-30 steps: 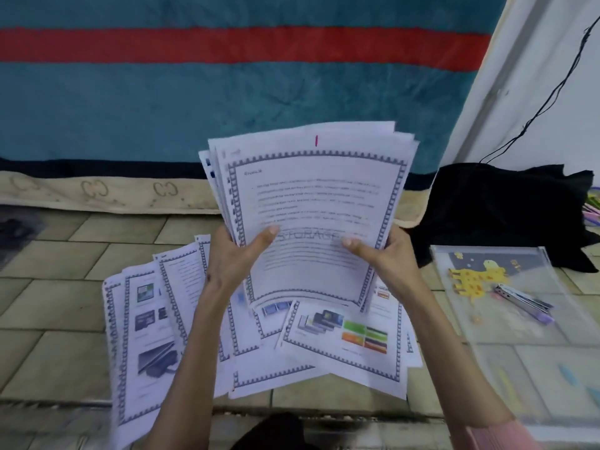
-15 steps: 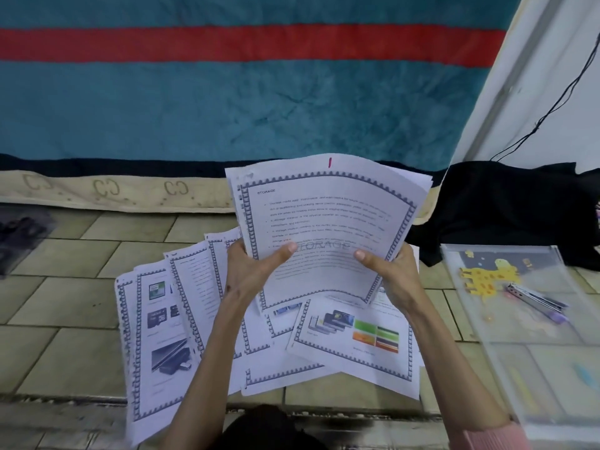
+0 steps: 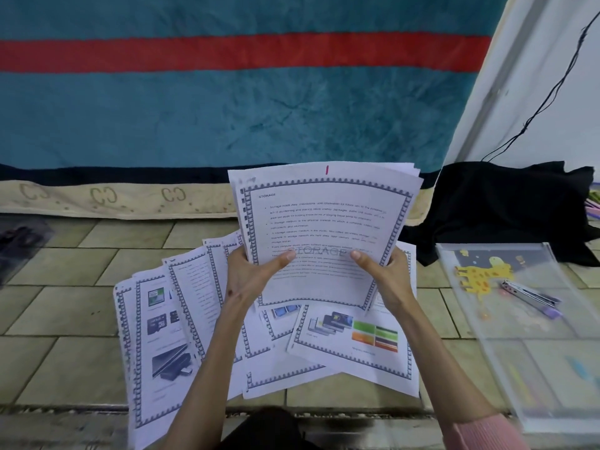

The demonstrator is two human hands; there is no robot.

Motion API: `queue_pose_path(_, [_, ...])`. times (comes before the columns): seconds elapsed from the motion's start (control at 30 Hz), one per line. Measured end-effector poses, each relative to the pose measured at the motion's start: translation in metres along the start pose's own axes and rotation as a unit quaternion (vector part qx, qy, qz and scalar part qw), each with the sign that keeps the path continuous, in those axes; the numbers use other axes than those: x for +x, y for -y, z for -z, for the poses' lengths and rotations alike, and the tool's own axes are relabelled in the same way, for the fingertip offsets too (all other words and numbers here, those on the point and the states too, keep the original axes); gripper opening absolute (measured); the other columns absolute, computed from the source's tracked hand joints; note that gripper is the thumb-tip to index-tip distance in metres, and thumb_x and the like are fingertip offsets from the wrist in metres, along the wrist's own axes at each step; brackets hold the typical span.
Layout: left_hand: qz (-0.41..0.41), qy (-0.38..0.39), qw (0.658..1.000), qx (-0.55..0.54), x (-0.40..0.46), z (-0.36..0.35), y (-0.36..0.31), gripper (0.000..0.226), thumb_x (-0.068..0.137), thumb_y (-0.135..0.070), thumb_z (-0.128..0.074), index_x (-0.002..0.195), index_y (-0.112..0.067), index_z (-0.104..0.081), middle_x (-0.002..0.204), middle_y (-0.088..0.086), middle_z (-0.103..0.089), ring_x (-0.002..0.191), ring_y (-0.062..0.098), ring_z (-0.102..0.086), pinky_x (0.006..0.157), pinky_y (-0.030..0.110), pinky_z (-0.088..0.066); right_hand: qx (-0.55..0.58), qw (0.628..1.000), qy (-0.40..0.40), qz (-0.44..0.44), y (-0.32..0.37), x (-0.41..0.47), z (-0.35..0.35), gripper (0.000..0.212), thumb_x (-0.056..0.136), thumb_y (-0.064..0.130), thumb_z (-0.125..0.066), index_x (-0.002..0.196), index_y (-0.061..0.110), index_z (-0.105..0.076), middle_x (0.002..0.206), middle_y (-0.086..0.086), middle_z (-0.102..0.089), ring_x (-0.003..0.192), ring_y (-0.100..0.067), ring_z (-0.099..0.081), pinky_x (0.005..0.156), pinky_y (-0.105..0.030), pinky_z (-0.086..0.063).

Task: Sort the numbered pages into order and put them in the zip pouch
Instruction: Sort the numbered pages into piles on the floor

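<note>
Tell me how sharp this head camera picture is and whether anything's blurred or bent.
Head view: the held stack shows a readable heading but soft body text; the zip pouch smears toward the right edge; wide-angle bowing curves the floor tiles; lighting is even, no hard glare.

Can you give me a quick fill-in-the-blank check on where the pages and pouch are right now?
1. The held stack is gripped by ____ hands.
2. Its front page is headed ____.
3. The zip pouch lies on the person's ____ side.
4. The loose pages lie spread on the ____.

Missing words: both; STORAGE; right; floor
</note>
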State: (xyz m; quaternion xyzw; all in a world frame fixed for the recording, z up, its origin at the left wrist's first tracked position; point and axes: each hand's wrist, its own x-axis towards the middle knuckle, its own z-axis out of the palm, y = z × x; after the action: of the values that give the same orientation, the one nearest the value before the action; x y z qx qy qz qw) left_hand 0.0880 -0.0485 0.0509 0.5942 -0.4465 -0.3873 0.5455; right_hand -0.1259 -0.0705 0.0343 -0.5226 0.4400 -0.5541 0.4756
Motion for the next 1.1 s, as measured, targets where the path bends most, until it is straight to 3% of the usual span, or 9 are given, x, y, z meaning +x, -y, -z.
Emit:
queue_pose_path(0.13, [0.004, 0.002, 1.000, 0.003, -0.001, 0.002, 0.002, 0.027, 0.067, -0.014, -0.081, 0.080, -0.031, -0.064, 0.078, -0.019, -0.065, 0.065, -0.018, -0.061, 0.056, 0.002, -0.047, -0.010, 1.000, 0.019, -0.018, -0.001, 0.001, 0.007, 0.030, 0.062, 0.025, -0.078, 0.091, 0.022, -0.070, 0.087, 0.013, -0.074, 0.087, -0.008, -0.070, 0.072, -0.020, -0.055])
queue_pose_path(0.27, [0.033, -0.014, 0.999, -0.016, -0.003, -0.004, 0.004, 0.023, 0.071, -0.015, -0.079, 0.073, -0.029, -0.061, 0.073, -0.018, -0.063, 0.066, -0.013, -0.057, 0.053, 0.002, -0.045, -0.006, 0.999, 0.000, -0.043, -0.006, 0.002, 0.001, 0.025, 0.066, 0.015, -0.082, 0.084, 0.026, -0.070, 0.082, 0.014, -0.074, 0.084, -0.006, -0.071, 0.070, -0.019, -0.056])
queue_pose_path(0.43, [0.042, -0.004, 0.999, 0.003, -0.005, -0.003, 0.013, 0.023, 0.071, -0.016, -0.079, 0.080, -0.027, -0.060, 0.078, -0.017, -0.063, 0.074, -0.008, -0.057, 0.063, 0.006, -0.043, -0.004, 0.998, 0.024, -0.053, -0.009, 0.001, 0.003, 0.028, 0.068, 0.011, -0.080, 0.090, 0.025, -0.069, 0.088, 0.011, -0.074, 0.086, -0.006, -0.070, 0.070, -0.019, -0.055])
queue_pose_path(0.5, [0.053, -0.008, 0.999, 0.009, -0.006, -0.004, 0.017, 0.028, 0.068, -0.015, -0.081, 0.086, -0.024, -0.062, 0.084, -0.009, -0.065, 0.078, 0.002, -0.061, 0.070, 0.012, -0.046, -0.017, 0.996, 0.041, -0.072, -0.011, 0.001, 0.004, 0.026, 0.068, 0.010, -0.080, 0.089, 0.022, -0.071, 0.090, 0.008, -0.074, 0.086, -0.009, -0.071, 0.073, -0.023, -0.055])
queue_pose_path(0.6, [0.060, -0.025, 0.998, 0.008, -0.007, -0.009, 0.019, 0.032, 0.065, -0.012, -0.083, 0.088, -0.019, -0.063, 0.089, 0.000, -0.065, 0.086, 0.013, -0.061, 0.082, 0.019, -0.045, -0.013, 0.995, 0.045, -0.090, -0.016, -0.001, 0.004, 0.026, 0.068, 0.005, -0.080, 0.087, 0.020, -0.071, 0.084, 0.009, -0.074, 0.081, -0.008, -0.071, 0.067, -0.019, -0.054])
queue_pose_path(0.73, [0.068, -0.034, 0.997, 0.012, -0.005, -0.012, 0.022, 0.034, 0.064, -0.013, -0.084, 0.089, -0.018, -0.062, 0.090, 0.001, -0.065, 0.086, 0.014, -0.060, 0.084, 0.022, -0.045, 0.000, 0.994, 0.034, -0.101, -0.019, -0.003, 0.003, 0.029, 0.065, 0.008, -0.081, 0.090, 0.019, -0.071, 0.084, 0.010, -0.075, 0.082, -0.008, -0.071, 0.067, -0.018, -0.055])
queue_pose_path(0.93, [0.124, -0.021, 0.992, 0.018, -0.006, -0.009, 0.041, 0.045, 0.067, -0.026, -0.082, 0.101, -0.012, -0.056, 0.098, 0.003, -0.064, 0.103, 0.023, -0.061, 0.089, 0.025, -0.042, -0.018, 0.992, 0.019, -0.127, -0.029, -0.005, 0.002, 0.039, 0.062, 0.011, -0.085, 0.097, 0.018, -0.069, 0.087, 0.010, -0.073, 0.080, -0.004, -0.071, 0.066, -0.017, -0.055])
queue_pose_path(1.1, [0.126, -0.020, 0.992, 0.015, -0.011, -0.012, 0.034, 0.035, 0.070, -0.017, -0.080, 0.075, -0.024, -0.047, 0.092, 0.002, -0.058, 0.093, 0.016, -0.053, 0.089, 0.023, -0.039, -0.019, 0.990, 0.003, -0.137, -0.031, -0.005, 0.000, 0.033, 0.063, 0.013, -0.085, 0.087, 0.027, -0.067, 0.087, 0.012, -0.071, 0.077, 0.001, -0.069, 0.065, -0.015, -0.054])
